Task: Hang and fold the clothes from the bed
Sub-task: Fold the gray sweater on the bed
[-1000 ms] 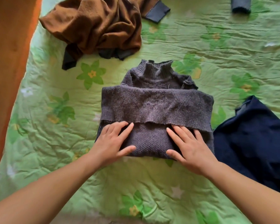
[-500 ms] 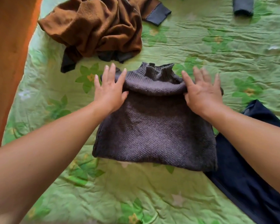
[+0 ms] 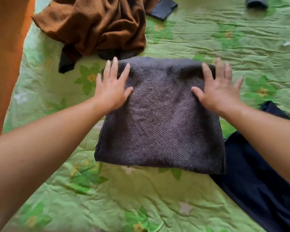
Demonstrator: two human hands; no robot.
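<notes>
A grey knitted sweater (image 3: 159, 124) lies folded into a neat square in the middle of the bed, its collar hidden inside the fold. My left hand (image 3: 112, 87) rests flat on its far left corner with fingers straight and spread. My right hand (image 3: 216, 87) lies flat on the far right corner the same way. Both palms press down on the top layer. Neither hand grips the fabric.
The bed has a green flowered cover (image 3: 208, 39). A crumpled brown garment (image 3: 94, 25) lies at the far left, a dark navy garment (image 3: 258, 181) at the right beside the sweater, and a small dark roll (image 3: 256, 2) at the far right. An orange surface (image 3: 5, 56) borders the left edge.
The lower half of the sweater was carried up and over the collar. My hands moved from the near edge to the far edge and now lie flat on the finished fold.
</notes>
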